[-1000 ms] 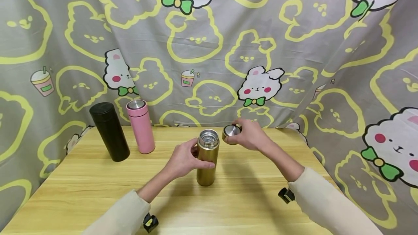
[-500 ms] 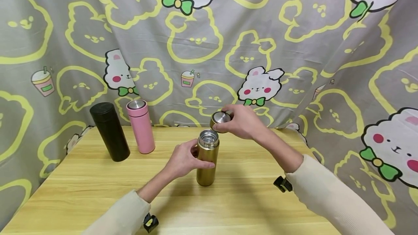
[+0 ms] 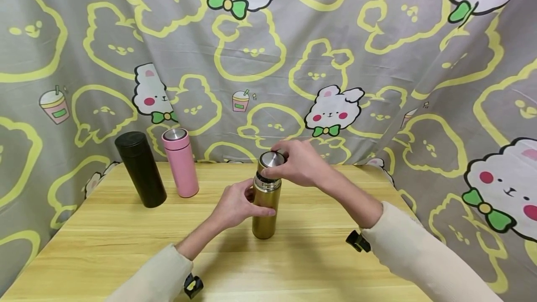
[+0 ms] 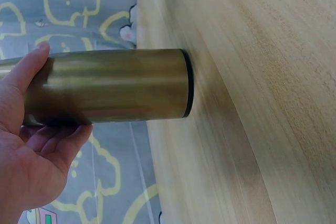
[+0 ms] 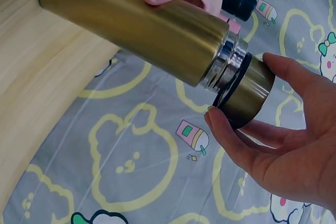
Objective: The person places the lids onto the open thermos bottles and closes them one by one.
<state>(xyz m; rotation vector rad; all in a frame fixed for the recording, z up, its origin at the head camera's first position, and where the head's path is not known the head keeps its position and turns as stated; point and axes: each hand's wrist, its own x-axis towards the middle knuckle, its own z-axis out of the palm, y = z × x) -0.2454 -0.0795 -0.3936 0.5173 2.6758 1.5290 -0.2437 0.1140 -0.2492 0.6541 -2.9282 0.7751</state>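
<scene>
A gold thermos bottle [image 3: 265, 218] stands upright on the wooden table. My left hand [image 3: 236, 206] grips its body, thumb across the front; the left wrist view shows the fingers wrapped round the bottle [image 4: 121, 85] and its black base rim. Between the thumb and fingers of my right hand [image 3: 304, 164] is the gold lid [image 3: 271, 160] with a silver top. In the right wrist view the lid [image 5: 249, 95] sits slightly tilted at the bottle's mouth, and part of the shiny threaded neck [image 5: 226, 61] shows below its black inner rim.
Toward the back left of the table [image 3: 189, 264] stand a black thermos bottle [image 3: 142, 171] and a pink one [image 3: 181, 167] with a silver-topped lid, both upright. A grey curtain [image 3: 268, 92] with cartoon prints hangs behind the table.
My right hand has carried the lid left from beside the bottle, lifting it and then lowering it onto the mouth. The left hand and the bottle have stayed in place.
</scene>
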